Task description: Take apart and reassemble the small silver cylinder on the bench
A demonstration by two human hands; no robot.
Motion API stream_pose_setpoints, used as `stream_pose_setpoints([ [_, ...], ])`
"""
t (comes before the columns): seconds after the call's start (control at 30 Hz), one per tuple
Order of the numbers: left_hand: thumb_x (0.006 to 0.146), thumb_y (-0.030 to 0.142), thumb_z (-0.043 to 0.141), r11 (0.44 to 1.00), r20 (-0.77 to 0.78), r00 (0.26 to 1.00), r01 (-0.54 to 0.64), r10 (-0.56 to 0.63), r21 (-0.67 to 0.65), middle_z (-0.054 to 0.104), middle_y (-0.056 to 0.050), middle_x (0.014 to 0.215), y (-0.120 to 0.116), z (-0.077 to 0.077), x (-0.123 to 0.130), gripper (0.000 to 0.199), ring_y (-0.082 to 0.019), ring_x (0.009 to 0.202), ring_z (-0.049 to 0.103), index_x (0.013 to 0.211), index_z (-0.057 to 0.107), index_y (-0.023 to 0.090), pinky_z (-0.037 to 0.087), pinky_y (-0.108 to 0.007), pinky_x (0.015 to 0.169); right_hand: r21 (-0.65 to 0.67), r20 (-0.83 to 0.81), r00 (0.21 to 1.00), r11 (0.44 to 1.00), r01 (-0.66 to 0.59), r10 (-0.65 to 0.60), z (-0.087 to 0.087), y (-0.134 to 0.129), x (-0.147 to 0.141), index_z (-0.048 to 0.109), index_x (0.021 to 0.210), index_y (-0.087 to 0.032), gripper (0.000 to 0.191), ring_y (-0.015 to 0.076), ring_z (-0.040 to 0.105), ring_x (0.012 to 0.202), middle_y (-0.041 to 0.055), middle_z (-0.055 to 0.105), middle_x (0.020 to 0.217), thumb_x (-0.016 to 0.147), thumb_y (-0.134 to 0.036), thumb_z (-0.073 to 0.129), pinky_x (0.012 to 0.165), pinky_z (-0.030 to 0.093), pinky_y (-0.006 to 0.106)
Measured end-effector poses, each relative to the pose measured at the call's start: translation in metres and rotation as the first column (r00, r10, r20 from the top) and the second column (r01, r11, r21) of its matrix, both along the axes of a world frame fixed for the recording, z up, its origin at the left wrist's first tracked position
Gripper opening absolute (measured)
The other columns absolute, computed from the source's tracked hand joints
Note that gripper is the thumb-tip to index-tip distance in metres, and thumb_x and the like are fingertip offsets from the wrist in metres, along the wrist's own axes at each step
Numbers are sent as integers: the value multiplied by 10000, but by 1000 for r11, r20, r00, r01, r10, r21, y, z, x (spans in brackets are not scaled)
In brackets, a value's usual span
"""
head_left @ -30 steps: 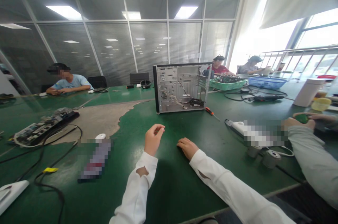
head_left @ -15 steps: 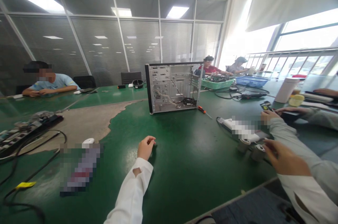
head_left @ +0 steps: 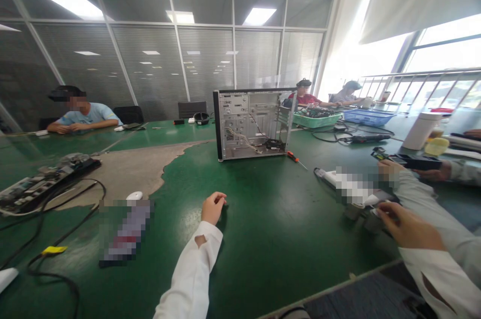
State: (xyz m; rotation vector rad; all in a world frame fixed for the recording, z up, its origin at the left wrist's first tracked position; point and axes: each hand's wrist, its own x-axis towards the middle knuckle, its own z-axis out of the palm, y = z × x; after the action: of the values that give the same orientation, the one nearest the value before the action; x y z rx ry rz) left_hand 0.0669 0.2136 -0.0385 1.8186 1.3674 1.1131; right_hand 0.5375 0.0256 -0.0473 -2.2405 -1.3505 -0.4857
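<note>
My left hand [head_left: 213,208] rests on the green table [head_left: 263,229], its fingers curled together and nothing visible in them. Beyond it stands an open computer case [head_left: 255,126], its bare metal inside facing me, with cables at the bottom. A screwdriver [head_left: 293,157] with an orange and black handle lies by the case's right corner. My right hand [head_left: 413,229] is at the right, thumb and fingertips pinched at a small pale thing too unclear to name. Just left of those fingertips stand two grey cylinders [head_left: 353,210], blurred now. A white, partly pixelated object [head_left: 349,186] lies behind them.
At left are a power strip [head_left: 48,179] with plugs, black cables [head_left: 71,219] and a pixelated purplish item [head_left: 126,239]. A co-worker's sleeve [head_left: 424,201] reaches close beside my right hand. Green [head_left: 317,119] and blue baskets [head_left: 368,116] and a white bottle [head_left: 421,131] stand farther back.
The view has turned slightly left, so things sit farther right. My right fingertips have drawn together and a pale bit shows at them. My left hand keeps its pose.
</note>
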Motion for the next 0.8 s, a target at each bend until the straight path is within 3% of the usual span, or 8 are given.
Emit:
stream_pose_setpoints([
  [0.1, 674, 251, 434, 1000, -1, 1000, 2, -2, -5, 616, 7, 617, 0, 0, 0, 184, -136, 631, 573, 738, 593, 182, 422, -245, 651, -4, -16, 1000, 1000, 15, -15, -2, 1, 3, 541, 781, -218, 246, 209, 562, 596, 84, 600, 720, 632, -408, 496, 483, 385, 287],
  [0.27, 666, 236, 446, 1000, -4, 1000, -13, 13, -13, 623, 11, 614, -1, 2, 0, 171, -137, 627, 576, 729, 597, 187, 428, -245, 649, 92, 107, 994, 996, -9, -1, -3, -5, -9, 522, 726, -231, 194, 224, 557, 671, 87, 592, 723, 673, -399, 441, 546, 399, 303],
  [0.4, 669, 235, 446, 1000, 2, 1000, -6, 6, -8, 622, 11, 612, 0, 0, 0, 166, -137, 625, 576, 730, 594, 190, 427, -244, 645, 133, 229, 973, 989, -57, 25, 0, -6, -16, 534, 751, -216, 242, 220, 530, 818, 85, 591, 888, 709, -413, 401, 723, 391, 322],
  [0.47, 672, 241, 443, 1000, 3, 1000, 3, -3, -8, 622, 8, 617, 0, 0, -1, 172, -138, 630, 576, 737, 593, 186, 426, -245, 645, 118, 290, 957, 992, -40, 4, 1, 1, -17, 555, 836, -205, 325, 250, 515, 860, 94, 568, 981, 690, -460, 414, 718, 388, 356],
  [0.63, 677, 245, 441, 1000, 7, 1000, 11, -11, 5, 622, 4, 619, 0, -1, -2, 178, -140, 634, 578, 741, 594, 182, 425, -250, 652, -173, 308, 925, 969, -174, 221, 5, 34, -12, 500, 1066, -241, 497, 276, 552, 812, 106, 580, 970, 645, -504, 487, 633, 392, 389],
  [0.8, 675, 247, 439, 1000, -2, 1000, 3, -3, 4, 623, 3, 620, 1, -2, -2, 184, -141, 631, 575, 746, 595, 180, 419, -252, 649, -413, 82, 943, 872, -261, 321, 8, 61, 3, 605, 863, -252, 294, 243, 569, 651, 85, 615, 795, 581, -331, 579, 473, 361, 304],
])
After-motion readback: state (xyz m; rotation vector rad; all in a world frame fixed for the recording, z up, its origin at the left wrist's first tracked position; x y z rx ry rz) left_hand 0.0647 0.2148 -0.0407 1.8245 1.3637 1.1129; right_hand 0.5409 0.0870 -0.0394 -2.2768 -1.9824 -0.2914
